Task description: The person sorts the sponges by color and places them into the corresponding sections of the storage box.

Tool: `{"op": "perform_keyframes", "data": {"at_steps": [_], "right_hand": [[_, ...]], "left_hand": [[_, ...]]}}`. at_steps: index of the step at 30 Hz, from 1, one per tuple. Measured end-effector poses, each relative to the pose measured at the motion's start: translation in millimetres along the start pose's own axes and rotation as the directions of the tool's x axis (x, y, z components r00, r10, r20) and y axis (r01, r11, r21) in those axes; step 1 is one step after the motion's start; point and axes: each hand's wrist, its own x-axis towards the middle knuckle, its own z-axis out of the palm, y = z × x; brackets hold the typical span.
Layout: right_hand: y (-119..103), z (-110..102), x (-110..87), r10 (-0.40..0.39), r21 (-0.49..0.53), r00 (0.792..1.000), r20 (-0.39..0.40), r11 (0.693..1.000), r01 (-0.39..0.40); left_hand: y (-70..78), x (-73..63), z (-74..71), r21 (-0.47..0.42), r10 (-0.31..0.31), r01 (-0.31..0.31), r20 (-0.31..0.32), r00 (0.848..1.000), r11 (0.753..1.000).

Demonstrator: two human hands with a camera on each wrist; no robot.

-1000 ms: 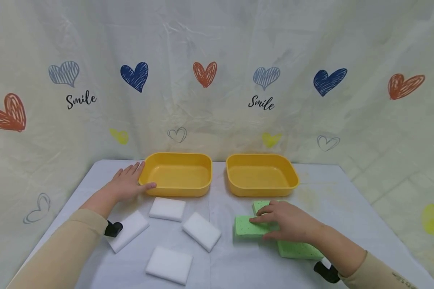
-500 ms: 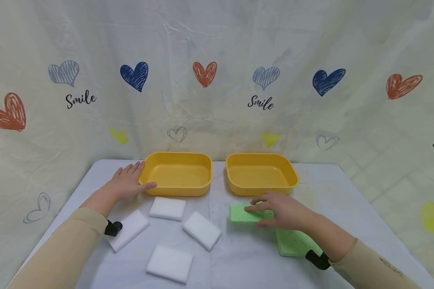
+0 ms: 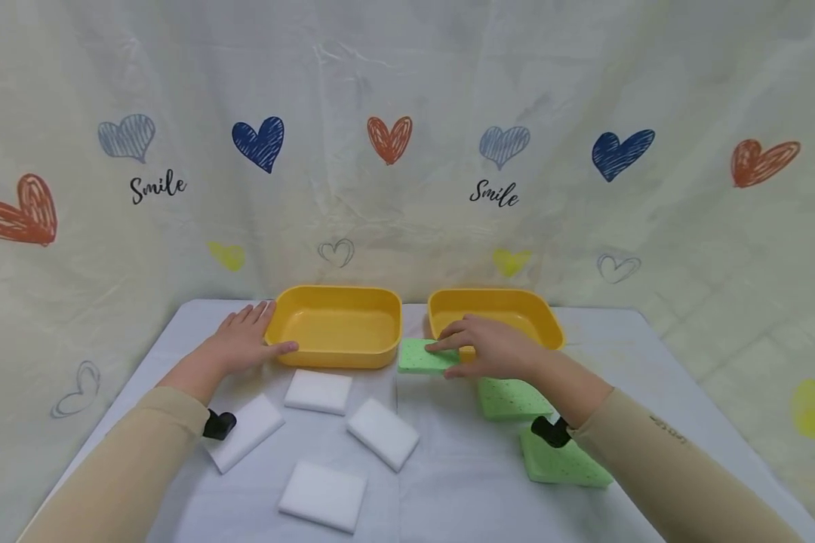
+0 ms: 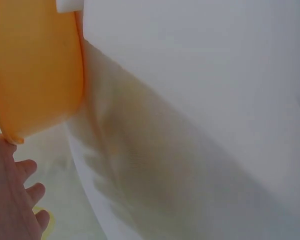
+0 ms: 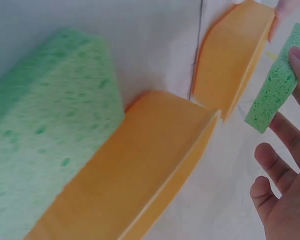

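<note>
My right hand (image 3: 489,347) pinches a green speckled sponge (image 3: 417,356) between thumb and fingers. It hovers in the gap between the two yellow bins, overlapping the front of the right bin (image 3: 550,335). The right wrist view shows the thumb pressed on the held sponge (image 5: 277,85), its middle bent slightly. My left hand (image 3: 241,343) rests with fairly straight fingers at the left rim of the left yellow bin (image 3: 339,360), thumb by its front corner. In the left wrist view, the fingers of that hand (image 4: 12,195) extend past the bin's rim (image 4: 20,140).
Two more green sponges, one nearer the right bin (image 3: 512,400) and one closer to me (image 3: 560,460), lie under the right forearm. Several white sponge blocks (image 3: 383,434) lie scattered on the left and middle of the white-covered table (image 3: 448,490). A heart-printed curtain (image 3: 407,211) hangs behind.
My right hand has lifted a green sponge off the group and carried it forward and left toward the bins. Two green sponges stay behind. My left hand has held its place.
</note>
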Motion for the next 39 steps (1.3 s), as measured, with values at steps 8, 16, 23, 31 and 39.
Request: {"op": "perform_keyframes", "data": {"at_steps": [8, 16, 23, 31, 39], "right_hand": [[-4, -13, 41.5, 0.041, 0.070, 0.998, 0.037, 0.997, -0.044], [-2, -14, 76.7, 0.073, 0.101, 0.997, 0.037, 0.992, -0.076], [-3, -11, 104.3, 0.082, 0.096, 0.995, 0.062, 0.992, -0.088], [-14, 3, 142.0, 0.113, 0.086, 0.988, 0.106, 0.989, -0.122], [-29, 25, 179.3, 0.107, 0.092, 0.984, 0.144, 0.988, -0.121]], "left_hand": [[-0.5, 2.8, -0.9, -0.010, -0.005, 0.005, -0.007, 1.000, 1.000], [-2.5, 7.3, -1.0, -0.017, 0.021, -0.022, -0.051, 0.998, 1.000], [-2.6, 12.6, 3.4, -0.047, 0.001, -0.002, -0.030, 1.000, 0.999], [-0.4, 9.3, 2.5, -0.064, -0.016, 0.014, -0.021, 1.000, 0.998], [-2.4, 14.2, 7.3, -0.061, -0.023, 0.021, -0.027, 0.999, 0.998]]}}
